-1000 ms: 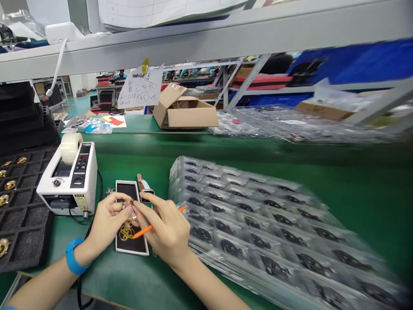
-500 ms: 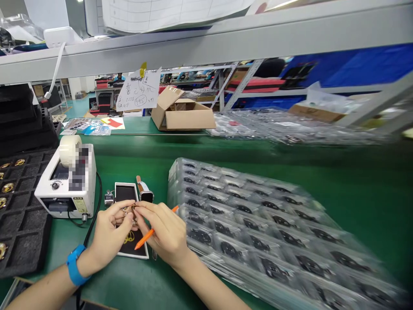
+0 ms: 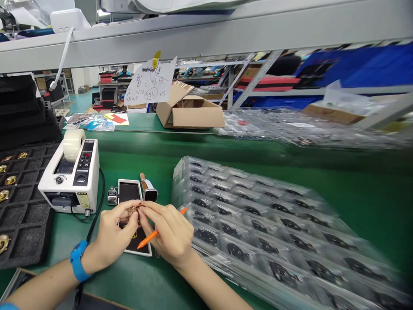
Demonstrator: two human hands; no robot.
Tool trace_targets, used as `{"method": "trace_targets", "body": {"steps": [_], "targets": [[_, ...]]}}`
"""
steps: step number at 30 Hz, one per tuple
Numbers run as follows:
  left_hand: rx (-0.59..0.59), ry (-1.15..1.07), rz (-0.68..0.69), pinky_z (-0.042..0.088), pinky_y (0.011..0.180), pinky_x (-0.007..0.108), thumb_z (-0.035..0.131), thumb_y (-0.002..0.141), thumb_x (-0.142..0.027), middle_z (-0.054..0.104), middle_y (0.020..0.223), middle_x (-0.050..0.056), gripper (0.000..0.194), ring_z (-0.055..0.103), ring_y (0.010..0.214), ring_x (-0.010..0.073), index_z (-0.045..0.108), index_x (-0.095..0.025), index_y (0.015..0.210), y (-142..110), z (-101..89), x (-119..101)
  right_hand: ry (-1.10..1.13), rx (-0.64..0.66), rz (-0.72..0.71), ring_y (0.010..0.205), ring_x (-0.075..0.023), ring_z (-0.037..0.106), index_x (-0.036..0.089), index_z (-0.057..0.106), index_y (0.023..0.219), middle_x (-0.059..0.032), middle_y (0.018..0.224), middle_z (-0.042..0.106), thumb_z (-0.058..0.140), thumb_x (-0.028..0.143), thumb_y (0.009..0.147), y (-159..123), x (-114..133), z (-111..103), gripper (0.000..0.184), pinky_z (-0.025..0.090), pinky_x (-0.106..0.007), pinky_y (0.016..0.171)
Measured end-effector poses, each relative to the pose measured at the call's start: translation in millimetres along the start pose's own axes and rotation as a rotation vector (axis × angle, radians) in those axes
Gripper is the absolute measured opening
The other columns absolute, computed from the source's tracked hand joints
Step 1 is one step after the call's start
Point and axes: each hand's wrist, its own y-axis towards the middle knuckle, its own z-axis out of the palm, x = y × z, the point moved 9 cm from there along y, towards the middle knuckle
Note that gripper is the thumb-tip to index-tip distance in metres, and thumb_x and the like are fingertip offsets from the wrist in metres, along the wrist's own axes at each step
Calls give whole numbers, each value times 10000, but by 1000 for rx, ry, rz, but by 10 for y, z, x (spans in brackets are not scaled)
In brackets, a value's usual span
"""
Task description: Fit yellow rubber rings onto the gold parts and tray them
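My left hand (image 3: pixel 111 237) and my right hand (image 3: pixel 172 234) meet over a shallow black tray with a white rim (image 3: pixel 139 253). Between the fingertips of both is a small gold-coloured metal part (image 3: pixel 133 209), mostly covered by the fingers. An orange pen-like stick (image 3: pixel 148 239) also sits in my right hand, its tip pointing down to the left. Inside the tray lies a yellow piece (image 3: pixel 134 235), partly hidden by my left thumb. Just behind the hands are a smartwatch (image 3: pixel 150 195) with a brown and pale strap, and a tally counter (image 3: pixel 112 196).
A white tape dispenser (image 3: pixel 71 181) with a cable stands on the left. Beside it is a black foam tray (image 3: pixel 32 228) holding several gold parts. Stacked clear plastic trays (image 3: pixel 238 215) with black items fill the right. A cardboard box (image 3: pixel 197 117) is behind, under a shelf beam (image 3: pixel 206 34).
The view has shifted slightly, so everything appears a little further right. Both hands keep the gold part between their fingertips over the tray, with barely any change of grip.
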Motion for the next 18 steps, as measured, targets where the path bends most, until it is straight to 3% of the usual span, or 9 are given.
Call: {"method": "trace_targets", "body": {"steps": [11,18], "targets": [[-11,4,37,507,543,202,535,833,-225,668,620,6,247,616,550,122,684,-153,1016,-13,8,-42,24,-37,44,659,-162,629,190,601,990,-83,821,718,573,92,817,-11,-22,-32,201,465,-269,563],[11,-34,8,518,572,203,529,831,-220,695,694,20,249,639,598,127,668,-149,1024,-15,17,-19,23,-39,70,643,-158,607,181,567,939,-89,792,709,575,60,811,36,-15,-39,176,478,-264,552]]}}
